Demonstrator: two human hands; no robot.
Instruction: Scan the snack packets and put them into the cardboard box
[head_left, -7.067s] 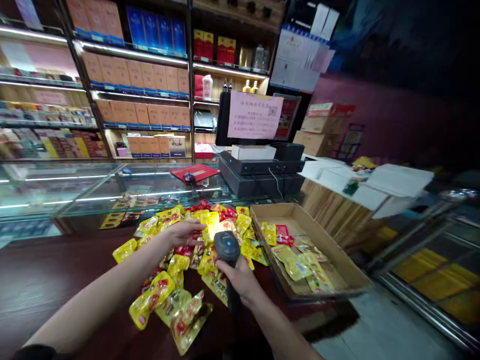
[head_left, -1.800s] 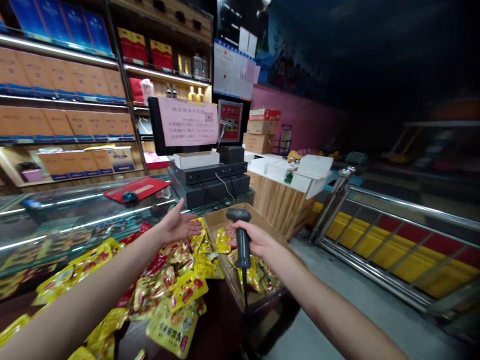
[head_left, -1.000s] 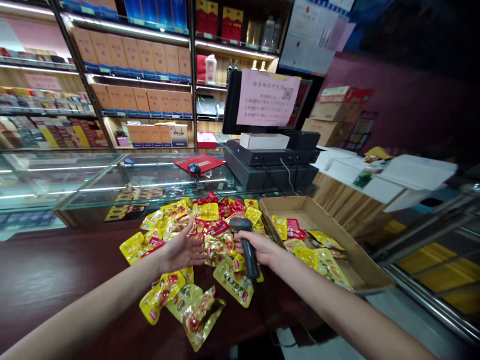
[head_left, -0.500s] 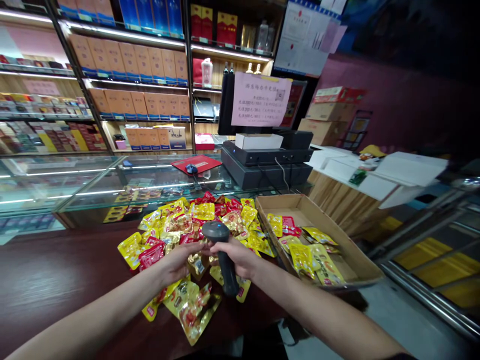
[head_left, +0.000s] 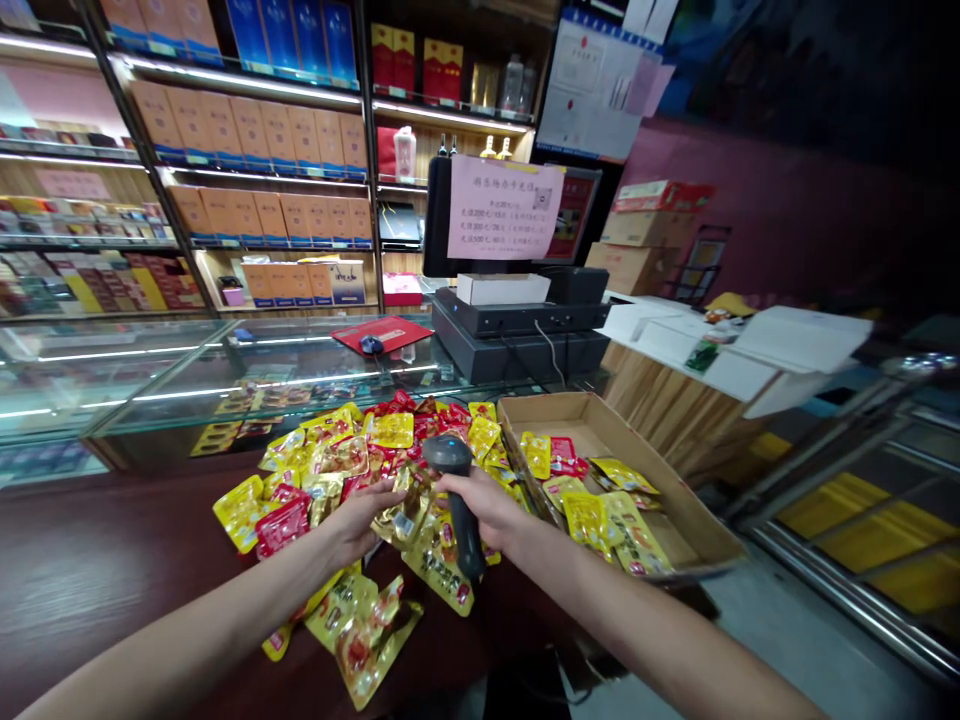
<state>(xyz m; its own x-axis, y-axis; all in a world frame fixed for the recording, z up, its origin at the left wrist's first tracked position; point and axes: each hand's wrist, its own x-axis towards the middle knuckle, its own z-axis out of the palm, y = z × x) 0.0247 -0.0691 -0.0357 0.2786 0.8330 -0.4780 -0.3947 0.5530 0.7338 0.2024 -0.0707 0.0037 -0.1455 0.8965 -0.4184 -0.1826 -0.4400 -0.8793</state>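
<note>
- At the heap's left side, a yellow pouch (head_left: 241, 512) and a red pouch (head_left: 283, 522) lie on the dark tabletop (head_left: 112, 570); both look like glossy film, so they should be light, pliable and apt to slide.
- Nearer the person, a creased gold pouch (head_left: 367, 640) lies toward the table's near side; its flat margins would be easier to pinch than its bulging middle.
- Next comes the left hand (head_left: 360, 524), its fingers drawn in on the left side of a gold packet (head_left: 403, 520); just where the thumb presses is hard to make out.
- Between the two hands, that packet shows a pale patch toward the person. It looks soft, crinkly and slippery; a light pinch on its edge should hold it without squashing the contents.
- Below the packet lies a printed pouch (head_left: 442, 575), flatter and probably floppy.
- Just right of the packet, a handheld scanner (head_left: 466, 535) stands tilted, head up. It should be stiff and heavier than any packet, best held by the slim handle.
- There the right hand (head_left: 489, 505) has its fingers wrapped, just beneath the head.
- Farther right, a cardboard carton (head_left: 667, 495) holds more pouches; its walls look thin, likely to bend under a hard squeeze.
</note>
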